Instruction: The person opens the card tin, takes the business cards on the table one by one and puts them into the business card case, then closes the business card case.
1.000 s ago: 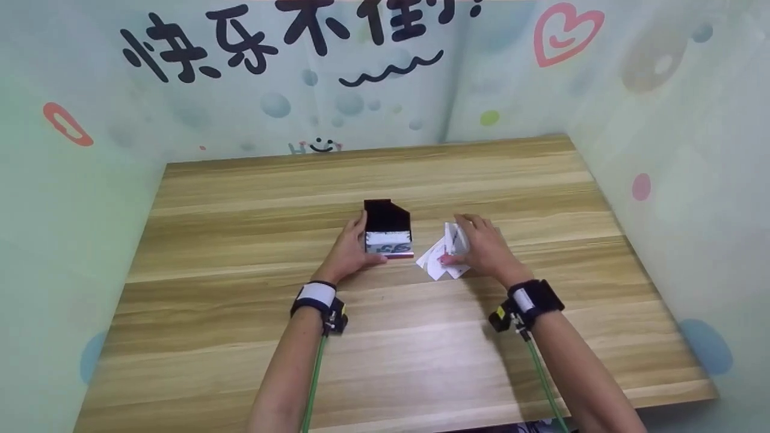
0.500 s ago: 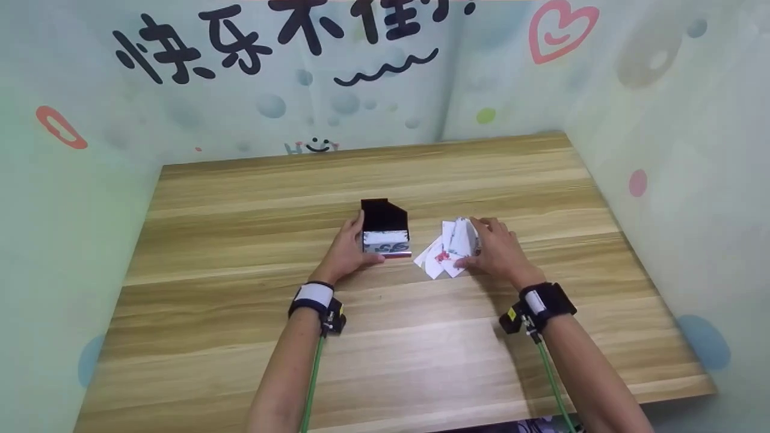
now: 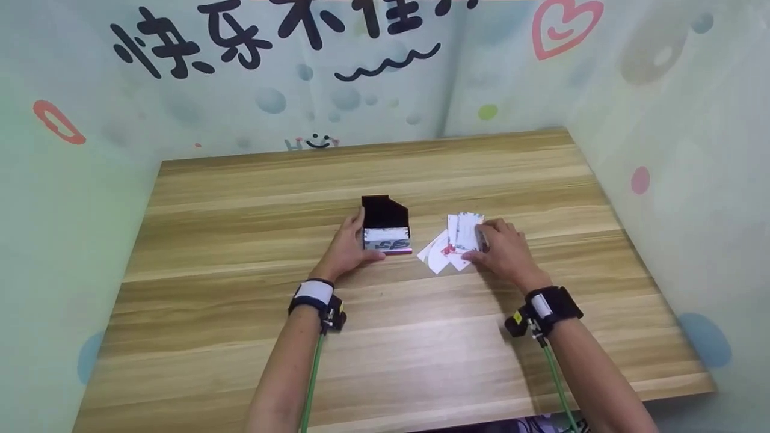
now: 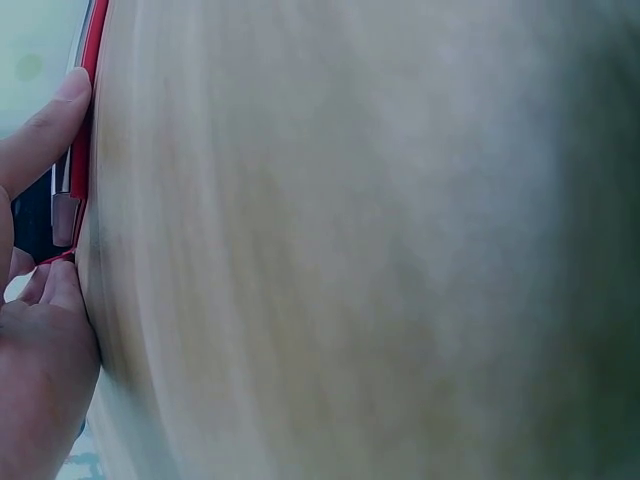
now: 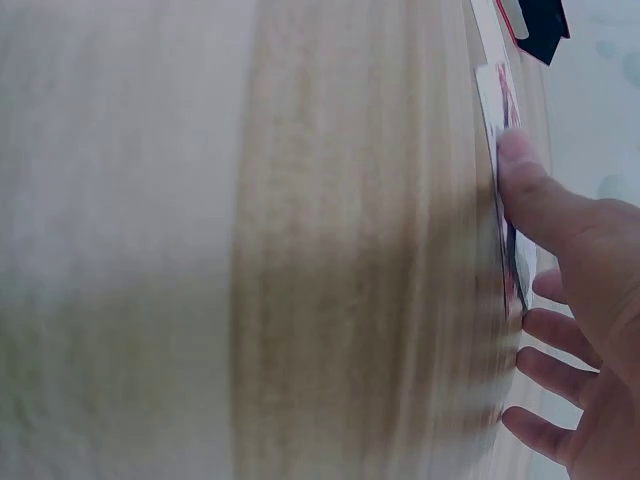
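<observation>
My left hand grips the left side of a small black card box, thumb along its front edge. White and grey-blue contents with dark print show at the near part of the box. In the left wrist view, the thumb presses beside a red edge of the box, with fingers curled behind. To the right lies a loose fan of white playing cards, some with red marks. My right hand holds the upper cards by their right side, between thumb and fingers. In the right wrist view, its thumb lies against the cards.
Both hands work over a wood-grain table. Pale printed walls enclose its back and sides. Each wrist wears a strapped camera with a green cable trailing toward the front edge.
My right hand has shifted slightly right, and its cards, tilted up earlier, now lie flatter on the fan. The left hand and the box have stayed in place.
</observation>
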{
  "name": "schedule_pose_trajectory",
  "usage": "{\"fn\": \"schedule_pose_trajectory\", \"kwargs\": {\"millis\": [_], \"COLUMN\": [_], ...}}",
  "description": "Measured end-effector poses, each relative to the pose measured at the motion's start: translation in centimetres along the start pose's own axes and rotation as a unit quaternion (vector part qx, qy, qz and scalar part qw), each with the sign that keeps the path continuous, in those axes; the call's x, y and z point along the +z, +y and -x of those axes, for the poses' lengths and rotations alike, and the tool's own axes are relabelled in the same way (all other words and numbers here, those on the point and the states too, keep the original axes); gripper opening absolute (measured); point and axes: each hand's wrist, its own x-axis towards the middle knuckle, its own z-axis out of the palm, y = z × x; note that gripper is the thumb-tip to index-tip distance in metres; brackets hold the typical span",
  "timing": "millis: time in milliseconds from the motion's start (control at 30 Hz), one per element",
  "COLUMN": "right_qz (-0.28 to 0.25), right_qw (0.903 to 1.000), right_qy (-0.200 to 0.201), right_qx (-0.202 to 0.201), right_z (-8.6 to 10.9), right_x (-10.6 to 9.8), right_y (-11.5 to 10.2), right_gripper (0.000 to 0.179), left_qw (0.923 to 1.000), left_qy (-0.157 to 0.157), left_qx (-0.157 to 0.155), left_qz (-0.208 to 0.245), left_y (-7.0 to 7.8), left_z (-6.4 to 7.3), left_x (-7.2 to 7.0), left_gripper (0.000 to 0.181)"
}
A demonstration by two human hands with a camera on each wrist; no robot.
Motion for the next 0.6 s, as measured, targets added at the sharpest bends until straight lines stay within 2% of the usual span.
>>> {"fn": "schedule_pose_trajectory", "kwargs": {"millis": [167,300,600], "right_qz": [-0.004,0.021,0.076], "right_qw": [0.9998,0.9981,0.9804], "right_qy": [0.015,0.041,0.132], "right_qx": [-0.015,-0.042,-0.125], "right_z": [0.3,0.5,0.8], "right_x": [0.2,0.4,1.0], "right_y": [-0.1,-0.2,0.1], "right_gripper": [0.066,0.055,0.031], "left_qw": [1.0000,1.0000,0.9998], "left_qy": [-0.003,-0.004,0.003], "left_qx": [0.000,-0.003,0.020], "left_qz": [-0.005,-0.003,0.005], "left_y": [-0.1,-0.1,0.0], "left_z": [-0.1,0.0,0.0], "left_x": [0.0,0.0,0.1], "left_gripper": [0.119,0.119,0.118]}}
